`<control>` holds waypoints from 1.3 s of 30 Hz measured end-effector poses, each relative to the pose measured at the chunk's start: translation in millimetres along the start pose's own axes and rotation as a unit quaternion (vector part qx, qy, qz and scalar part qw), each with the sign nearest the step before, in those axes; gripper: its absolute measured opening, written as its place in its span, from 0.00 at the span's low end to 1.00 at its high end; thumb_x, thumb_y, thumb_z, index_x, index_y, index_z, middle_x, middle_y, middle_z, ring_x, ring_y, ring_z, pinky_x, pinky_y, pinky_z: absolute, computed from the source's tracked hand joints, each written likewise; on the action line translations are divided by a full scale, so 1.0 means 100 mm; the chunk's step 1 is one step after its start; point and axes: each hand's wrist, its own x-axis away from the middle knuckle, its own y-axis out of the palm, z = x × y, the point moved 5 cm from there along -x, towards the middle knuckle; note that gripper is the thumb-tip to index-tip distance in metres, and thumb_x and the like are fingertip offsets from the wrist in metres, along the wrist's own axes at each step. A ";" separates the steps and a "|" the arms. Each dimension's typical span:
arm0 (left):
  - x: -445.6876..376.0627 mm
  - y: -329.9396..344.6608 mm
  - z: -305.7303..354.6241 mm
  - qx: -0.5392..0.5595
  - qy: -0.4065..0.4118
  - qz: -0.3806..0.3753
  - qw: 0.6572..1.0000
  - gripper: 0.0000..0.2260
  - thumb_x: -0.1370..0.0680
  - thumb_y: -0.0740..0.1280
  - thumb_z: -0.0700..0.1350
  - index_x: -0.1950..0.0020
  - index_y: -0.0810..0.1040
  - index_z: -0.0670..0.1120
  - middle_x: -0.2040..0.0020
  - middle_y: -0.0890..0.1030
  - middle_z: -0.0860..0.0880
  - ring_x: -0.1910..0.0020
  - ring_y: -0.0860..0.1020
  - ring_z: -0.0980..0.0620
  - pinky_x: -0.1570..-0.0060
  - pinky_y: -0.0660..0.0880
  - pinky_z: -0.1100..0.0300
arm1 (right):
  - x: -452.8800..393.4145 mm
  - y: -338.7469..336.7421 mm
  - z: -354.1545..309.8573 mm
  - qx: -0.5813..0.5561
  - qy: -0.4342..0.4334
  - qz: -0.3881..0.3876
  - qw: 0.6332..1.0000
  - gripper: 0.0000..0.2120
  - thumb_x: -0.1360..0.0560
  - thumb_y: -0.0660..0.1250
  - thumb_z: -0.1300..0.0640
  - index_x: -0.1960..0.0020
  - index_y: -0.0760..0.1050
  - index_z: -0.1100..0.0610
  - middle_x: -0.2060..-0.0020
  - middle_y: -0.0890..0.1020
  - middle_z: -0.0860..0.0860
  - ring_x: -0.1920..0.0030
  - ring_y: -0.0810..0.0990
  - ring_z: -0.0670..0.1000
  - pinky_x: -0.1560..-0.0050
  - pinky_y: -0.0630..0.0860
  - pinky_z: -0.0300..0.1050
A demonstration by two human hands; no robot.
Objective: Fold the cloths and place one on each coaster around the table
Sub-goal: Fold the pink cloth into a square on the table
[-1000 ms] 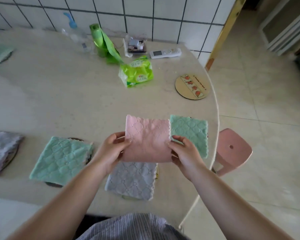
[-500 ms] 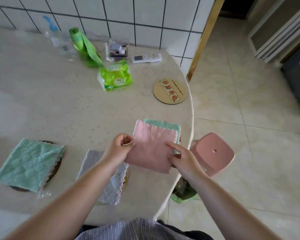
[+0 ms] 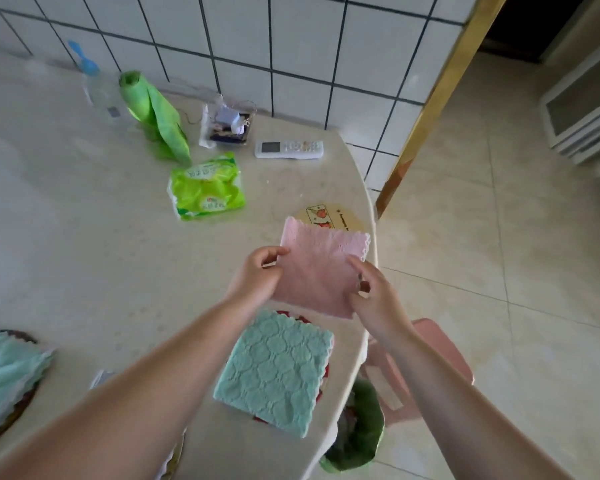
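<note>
A: What's in your hands rn?

B: You hold a folded pink cloth [image 3: 321,268] w/ both hands, above the tabletop [image 3: 66,237] near its right edge. Your left hand [image 3: 257,277] pinches the cloth's left edge, thumb and fingers pressed on it. Your right hand [image 3: 374,299] grips the right edge; fingers [image 3: 355,263] curled, thumb on top.

A: Where's the coaster?

B: A round tan coaster [image 3: 340,216] w/ a fruit strip lies just beyond the cloth; the cloth's far edge hides part of it.

A: Other cloths?

B: A folded mint-green cloth [image 3: 274,372] sits below your hands on a red-rimmed coaster [image 3: 324,382]. Another mint cloth [image 3: 4,372] lies at far left on a dark coaster [image 3: 18,336].

A: Anything else?

B: A green packet [image 3: 207,185], a white remote [image 3: 289,149], a green roll [image 3: 153,116] by the tiled wall; a pink stool [image 3: 440,355] on the floor.
</note>
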 end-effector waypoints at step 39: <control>-0.74 0.13 -0.12 -0.314 0.085 0.041 0.945 0.05 0.26 0.70 0.46 0.53 0.79 0.46 0.54 0.73 0.49 0.54 0.76 0.45 0.53 0.72 0.54 | -0.78 -0.19 0.66 0.177 0.028 0.061 0.982 0.07 0.28 0.68 0.58 0.52 0.82 0.57 0.53 0.71 0.45 0.46 0.71 0.53 0.52 0.61 0.35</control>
